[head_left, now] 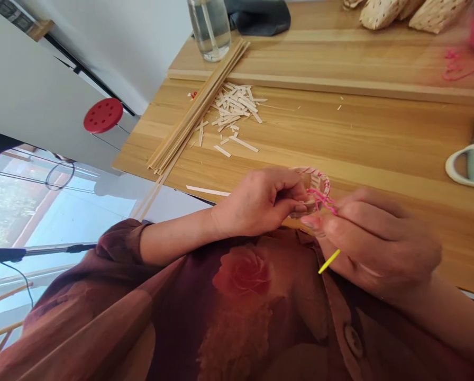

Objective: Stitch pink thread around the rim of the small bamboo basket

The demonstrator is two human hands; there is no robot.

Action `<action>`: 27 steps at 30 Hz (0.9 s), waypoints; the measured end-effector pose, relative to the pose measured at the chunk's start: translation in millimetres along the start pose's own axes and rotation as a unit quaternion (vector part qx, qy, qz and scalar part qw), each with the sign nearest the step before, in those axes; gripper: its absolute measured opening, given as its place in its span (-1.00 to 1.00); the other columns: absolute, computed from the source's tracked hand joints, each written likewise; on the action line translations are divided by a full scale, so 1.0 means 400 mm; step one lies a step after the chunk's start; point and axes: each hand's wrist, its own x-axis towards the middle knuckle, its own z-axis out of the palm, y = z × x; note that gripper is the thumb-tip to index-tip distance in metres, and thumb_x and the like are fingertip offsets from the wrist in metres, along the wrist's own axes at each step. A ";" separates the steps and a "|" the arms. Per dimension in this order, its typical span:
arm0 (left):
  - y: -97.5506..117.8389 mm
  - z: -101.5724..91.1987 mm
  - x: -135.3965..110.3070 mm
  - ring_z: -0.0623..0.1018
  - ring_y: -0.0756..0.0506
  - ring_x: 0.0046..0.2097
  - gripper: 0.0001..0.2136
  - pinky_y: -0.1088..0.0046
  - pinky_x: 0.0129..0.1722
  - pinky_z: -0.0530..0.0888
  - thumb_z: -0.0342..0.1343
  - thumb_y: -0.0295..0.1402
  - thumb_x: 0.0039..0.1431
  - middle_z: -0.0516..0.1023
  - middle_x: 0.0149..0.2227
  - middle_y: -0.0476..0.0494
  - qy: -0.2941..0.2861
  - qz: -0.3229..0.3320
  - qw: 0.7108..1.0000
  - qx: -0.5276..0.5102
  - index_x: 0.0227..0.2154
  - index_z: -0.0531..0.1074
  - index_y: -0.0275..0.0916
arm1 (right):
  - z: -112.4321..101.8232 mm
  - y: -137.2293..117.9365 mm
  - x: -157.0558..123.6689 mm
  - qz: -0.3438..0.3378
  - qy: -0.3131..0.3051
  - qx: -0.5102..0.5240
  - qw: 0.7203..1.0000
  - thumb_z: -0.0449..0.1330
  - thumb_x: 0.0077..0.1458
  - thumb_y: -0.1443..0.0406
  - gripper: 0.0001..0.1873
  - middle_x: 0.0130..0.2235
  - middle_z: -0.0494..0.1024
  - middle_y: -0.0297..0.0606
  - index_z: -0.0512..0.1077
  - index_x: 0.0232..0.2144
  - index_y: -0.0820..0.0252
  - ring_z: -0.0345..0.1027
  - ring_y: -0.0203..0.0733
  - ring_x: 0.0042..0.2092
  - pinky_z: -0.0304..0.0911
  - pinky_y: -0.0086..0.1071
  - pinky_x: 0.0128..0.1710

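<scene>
My left hand (261, 201) is closed around a small round woven basket (315, 182) at the near edge of the wooden table (340, 132). Its rim shows past my fingers. My right hand (375, 238) is closed just to the right of the basket, pinching a pink thread (325, 201) that runs to the basket rim. A yellow needle (329, 261) sticks out from under my right fingers. Both hands are close to my chest, over a dark red flowered garment.
A bundle of long thin wooden strips (197, 108) and several short cut pieces (237, 108) lie at the table's left. A glass bottle (210, 26) and a dark cloth (258, 16) stand at the back. Scissors (473, 161) rest at the right edge; pink yarn (465, 66) lies at the far right.
</scene>
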 end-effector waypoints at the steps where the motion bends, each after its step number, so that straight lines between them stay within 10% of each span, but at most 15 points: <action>1: -0.003 0.001 0.002 0.46 0.05 -0.38 -0.92 0.54 -0.34 0.38 0.23 -0.53 0.16 0.55 -0.44 0.00 0.024 0.006 1.000 0.007 -0.43 0.53 -0.30 | 0.003 0.002 -0.003 0.007 0.001 -0.015 1.000 0.29 0.22 0.47 -0.71 -0.47 0.38 -0.29 0.39 -0.49 0.11 0.23 -0.19 -0.35 0.28 -0.25 -0.34; 13: -0.052 0.052 0.040 0.54 0.01 -0.37 -0.79 0.51 -0.35 0.45 0.34 -0.23 0.20 0.61 -0.41 -0.06 0.150 -0.068 0.979 -0.120 -0.40 0.55 -0.28 | 0.070 0.031 0.014 0.034 -0.035 -0.111 0.993 0.11 0.22 0.51 -0.72 -0.45 0.34 -0.27 0.30 -0.48 0.10 0.21 -0.14 -0.34 0.09 -0.24 -0.34; 21: -0.076 0.022 0.039 0.53 -0.03 -0.25 -0.89 0.43 -0.18 0.46 0.23 -0.48 0.24 0.60 -0.38 -0.07 0.167 0.060 0.982 0.064 -0.40 0.59 -0.24 | 0.052 0.005 0.026 0.221 0.009 0.097 0.970 0.17 0.37 0.32 -0.68 -0.54 0.26 -0.45 0.27 -0.47 0.13 0.14 -0.35 -0.51 0.08 -0.40 -0.48; 27: -0.084 0.027 0.045 0.54 -0.03 -0.30 -0.91 0.43 -0.24 0.48 0.24 -0.48 0.18 0.59 -0.40 -0.08 0.170 0.016 0.985 0.024 -0.43 0.57 -0.26 | 0.091 0.019 0.028 0.189 -0.011 0.078 0.979 0.13 0.36 0.36 -0.65 -0.51 0.32 -0.40 0.23 -0.51 0.13 0.17 -0.34 -0.48 0.08 -0.39 -0.46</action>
